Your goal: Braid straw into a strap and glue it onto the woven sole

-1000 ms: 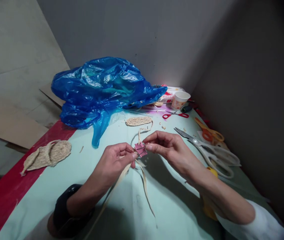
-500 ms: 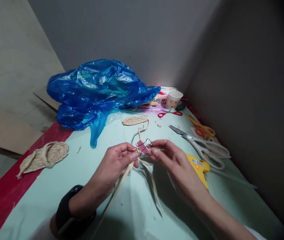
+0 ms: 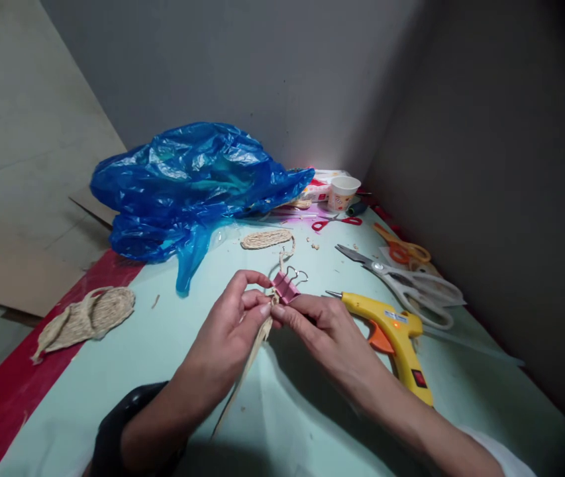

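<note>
A pink binder clip (image 3: pixel 286 288), its wire handles raised, sits on a pale straw braid (image 3: pixel 275 301) at the middle of the table. Closed around the braid just below the clip is my left hand (image 3: pixel 242 315), thumb and fingers pinching it. From the other side my right hand (image 3: pixel 314 321) pinches the same spot, its thumb tip against the left thumb and its index finger beside the clip. Loose straw strands (image 3: pixel 247 377) hang down toward me. Beyond the clip the braid runs to a flat coiled braid (image 3: pixel 266 239) on the table.
A yellow glue gun (image 3: pixel 391 328) lies right of my right hand, with large white-handled scissors (image 3: pixel 396 285) and orange scissors (image 3: pixel 404 248) behind. Red scissors (image 3: pixel 336 223), a paper cup (image 3: pixel 344 193) and a blue plastic bag (image 3: pixel 193 179) are farther back. A straw sole-shaped piece (image 3: pixel 88 315) lies left.
My right hand has moved from the clip's handles down to the braid beside my left thumb. The clip has tilted, and more of the glue gun shows.
</note>
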A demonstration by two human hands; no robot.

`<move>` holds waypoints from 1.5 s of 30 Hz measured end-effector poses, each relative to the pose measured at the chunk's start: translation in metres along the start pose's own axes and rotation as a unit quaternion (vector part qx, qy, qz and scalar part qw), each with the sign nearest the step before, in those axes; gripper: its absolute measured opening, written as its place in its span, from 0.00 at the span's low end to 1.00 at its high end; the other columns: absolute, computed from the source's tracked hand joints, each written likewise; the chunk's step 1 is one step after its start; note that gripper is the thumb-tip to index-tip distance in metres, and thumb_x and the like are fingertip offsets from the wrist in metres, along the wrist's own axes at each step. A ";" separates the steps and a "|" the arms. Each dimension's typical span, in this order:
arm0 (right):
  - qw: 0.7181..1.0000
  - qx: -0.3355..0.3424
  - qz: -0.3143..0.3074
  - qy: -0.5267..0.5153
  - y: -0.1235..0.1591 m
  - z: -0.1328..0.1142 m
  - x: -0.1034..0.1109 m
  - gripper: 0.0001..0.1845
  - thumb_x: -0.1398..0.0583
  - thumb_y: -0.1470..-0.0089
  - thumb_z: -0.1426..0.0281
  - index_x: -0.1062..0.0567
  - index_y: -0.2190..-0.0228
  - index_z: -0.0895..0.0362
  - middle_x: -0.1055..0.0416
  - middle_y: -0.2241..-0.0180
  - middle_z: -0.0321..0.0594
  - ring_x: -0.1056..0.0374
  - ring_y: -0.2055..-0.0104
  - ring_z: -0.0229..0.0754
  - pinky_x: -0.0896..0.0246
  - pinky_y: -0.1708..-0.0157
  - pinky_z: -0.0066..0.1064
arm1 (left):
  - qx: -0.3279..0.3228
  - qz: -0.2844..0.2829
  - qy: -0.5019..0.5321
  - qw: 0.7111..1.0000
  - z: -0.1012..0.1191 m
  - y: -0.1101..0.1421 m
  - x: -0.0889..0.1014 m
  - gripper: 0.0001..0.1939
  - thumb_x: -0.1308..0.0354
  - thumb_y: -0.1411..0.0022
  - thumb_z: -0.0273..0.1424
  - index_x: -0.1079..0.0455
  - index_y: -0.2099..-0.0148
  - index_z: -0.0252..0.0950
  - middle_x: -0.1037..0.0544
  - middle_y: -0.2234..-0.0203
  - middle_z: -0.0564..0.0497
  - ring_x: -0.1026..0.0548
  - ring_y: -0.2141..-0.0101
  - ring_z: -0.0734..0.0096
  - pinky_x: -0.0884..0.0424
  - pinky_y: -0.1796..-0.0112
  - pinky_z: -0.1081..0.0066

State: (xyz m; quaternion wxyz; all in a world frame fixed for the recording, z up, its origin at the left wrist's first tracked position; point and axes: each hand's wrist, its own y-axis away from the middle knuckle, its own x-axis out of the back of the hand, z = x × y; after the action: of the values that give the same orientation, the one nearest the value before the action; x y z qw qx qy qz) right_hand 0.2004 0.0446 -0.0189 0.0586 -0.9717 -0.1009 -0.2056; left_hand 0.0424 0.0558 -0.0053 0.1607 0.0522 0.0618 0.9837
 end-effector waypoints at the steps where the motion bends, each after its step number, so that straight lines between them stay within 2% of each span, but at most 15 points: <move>1: 1.000 -0.004 0.012 -0.018 0.001 -0.001 -0.001 0.23 0.46 0.37 0.62 0.38 0.81 0.59 0.45 0.81 0.32 0.51 0.76 0.33 0.57 0.75 0.27 | -0.014 0.010 -0.045 0.999 0.002 0.002 -0.001 0.08 0.49 0.33 0.31 0.40 0.52 0.42 0.25 0.70 0.57 0.30 0.73 0.78 0.37 0.71 0.76; 4: 0.997 -0.011 0.040 -0.062 0.001 -0.003 -0.002 0.22 0.45 0.40 0.63 0.39 0.82 0.59 0.49 0.81 0.32 0.54 0.76 0.32 0.59 0.77 0.26 | -0.059 0.059 -0.200 0.976 0.005 0.008 -0.006 0.09 0.51 0.32 0.30 0.40 0.49 0.42 0.21 0.66 0.54 0.24 0.65 0.71 0.35 0.63 0.71; 8: 0.990 -0.038 0.056 -0.127 -0.001 -0.003 -0.001 0.20 0.43 0.43 0.63 0.32 0.83 0.60 0.43 0.83 0.33 0.49 0.77 0.33 0.55 0.75 0.26 | -0.143 0.128 -0.337 0.922 0.003 0.011 -0.011 0.06 0.49 0.34 0.27 0.34 0.55 0.38 0.19 0.72 0.54 0.21 0.70 0.71 0.34 0.69 0.73; 11: 0.985 -0.040 0.080 -0.149 -0.002 -0.003 0.000 0.19 0.43 0.43 0.64 0.27 0.81 0.61 0.32 0.79 0.37 0.41 0.74 0.35 0.49 0.70 0.26 | -0.257 0.176 -0.420 0.852 -0.001 0.010 -0.012 0.06 0.48 0.35 0.25 0.31 0.64 0.37 0.22 0.78 0.55 0.24 0.77 0.72 0.36 0.72 0.73; 14: 0.982 -0.034 0.104 -0.153 -0.002 -0.003 -0.001 0.16 0.41 0.44 0.66 0.24 0.79 0.61 0.30 0.77 0.37 0.39 0.72 0.35 0.47 0.69 0.25 | -0.344 0.195 -0.471 0.788 -0.006 0.010 -0.013 0.08 0.47 0.35 0.23 0.30 0.67 0.35 0.23 0.78 0.53 0.25 0.77 0.71 0.36 0.71 0.72; 18: 0.978 -0.041 0.119 -0.167 -0.001 -0.006 -0.003 0.16 0.41 0.44 0.64 0.25 0.79 0.61 0.45 0.82 0.32 0.52 0.77 0.32 0.56 0.76 0.25 | -0.355 0.177 -0.530 0.749 -0.013 0.014 -0.016 0.07 0.46 0.37 0.22 0.27 0.66 0.33 0.25 0.79 0.51 0.26 0.77 0.68 0.37 0.71 0.69; 22: 0.968 -0.058 0.146 -0.197 -0.003 -0.008 -0.001 0.18 0.39 0.46 0.64 0.29 0.81 0.62 0.52 0.82 0.31 0.60 0.77 0.31 0.62 0.79 0.26 | -0.382 0.181 -0.527 0.738 -0.016 0.017 -0.019 0.11 0.44 0.38 0.21 0.25 0.54 0.33 0.19 0.72 0.47 0.23 0.72 0.65 0.36 0.68 0.67; 26: 0.959 -0.065 0.135 -0.239 -0.004 -0.005 0.000 0.19 0.39 0.45 0.63 0.32 0.81 0.61 0.53 0.81 0.31 0.60 0.76 0.32 0.63 0.78 0.26 | -0.397 0.177 -0.525 0.731 -0.016 0.017 -0.022 0.12 0.43 0.39 0.20 0.24 0.54 0.33 0.18 0.69 0.45 0.22 0.70 0.63 0.36 0.67 0.66; 33: 0.940 -0.100 0.123 -0.302 -0.005 0.003 -0.002 0.16 0.38 0.46 0.62 0.23 0.75 0.64 0.37 0.78 0.36 0.52 0.76 0.32 0.57 0.76 0.25 | -0.417 0.149 -0.622 0.646 -0.027 0.015 -0.037 0.12 0.45 0.41 0.17 0.24 0.56 0.27 0.22 0.76 0.45 0.28 0.75 0.63 0.41 0.71 0.64; 35: 0.941 -0.105 0.127 -0.297 -0.005 0.003 -0.001 0.16 0.39 0.47 0.62 0.23 0.76 0.63 0.39 0.80 0.34 0.53 0.78 0.31 0.57 0.77 0.25 | -0.409 0.111 -0.611 0.668 -0.028 0.016 -0.042 0.10 0.46 0.42 0.17 0.24 0.64 0.30 0.24 0.79 0.47 0.30 0.76 0.64 0.42 0.71 0.63; 38: 0.946 -0.101 0.134 -0.277 -0.005 0.001 0.005 0.16 0.38 0.47 0.62 0.27 0.80 0.61 0.48 0.86 0.29 0.58 0.81 0.31 0.61 0.79 0.26 | -0.386 0.060 -0.519 0.760 -0.022 0.017 -0.039 0.10 0.46 0.40 0.23 0.28 0.73 0.34 0.26 0.78 0.47 0.32 0.74 0.64 0.41 0.70 0.64; 40: 0.951 -0.095 0.127 -0.264 -0.004 0.001 0.008 0.17 0.38 0.48 0.63 0.30 0.82 0.60 0.48 0.86 0.29 0.58 0.81 0.31 0.63 0.80 0.26 | -0.359 0.101 -0.427 0.824 -0.011 0.015 -0.031 0.09 0.46 0.37 0.27 0.28 0.69 0.34 0.25 0.75 0.46 0.31 0.70 0.63 0.39 0.67 0.64; 42: 0.957 -0.093 0.104 -0.255 -0.003 0.001 0.010 0.17 0.38 0.48 0.63 0.32 0.82 0.60 0.47 0.85 0.30 0.57 0.81 0.31 0.63 0.80 0.26 | -0.264 0.155 -0.321 0.896 0.000 0.010 -0.019 0.10 0.50 0.34 0.29 0.28 0.66 0.34 0.25 0.71 0.47 0.30 0.66 0.63 0.37 0.63 0.65; 43: 0.959 -0.091 0.090 -0.252 -0.003 0.000 0.010 0.17 0.39 0.47 0.63 0.32 0.82 0.59 0.47 0.85 0.30 0.57 0.81 0.31 0.63 0.80 0.26 | -0.189 0.145 -0.256 0.937 0.004 0.006 -0.014 0.10 0.49 0.34 0.32 0.29 0.65 0.35 0.25 0.68 0.47 0.30 0.65 0.63 0.37 0.62 0.65; 45: 0.963 -0.085 0.062 -0.248 -0.002 -0.001 0.007 0.17 0.40 0.46 0.63 0.31 0.82 0.59 0.48 0.85 0.29 0.59 0.82 0.31 0.63 0.80 0.26 | -0.061 0.027 -0.088 0.994 0.008 -0.002 -0.007 0.11 0.49 0.34 0.36 0.29 0.64 0.36 0.25 0.68 0.49 0.30 0.66 0.65 0.36 0.62 0.67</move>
State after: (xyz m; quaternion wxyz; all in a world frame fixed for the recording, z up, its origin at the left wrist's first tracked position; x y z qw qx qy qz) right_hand 0.2063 0.0477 -0.0152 -0.0388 -0.9980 -0.0335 0.0381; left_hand 0.0504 0.0560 0.0017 0.1416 0.1303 -0.0146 0.9812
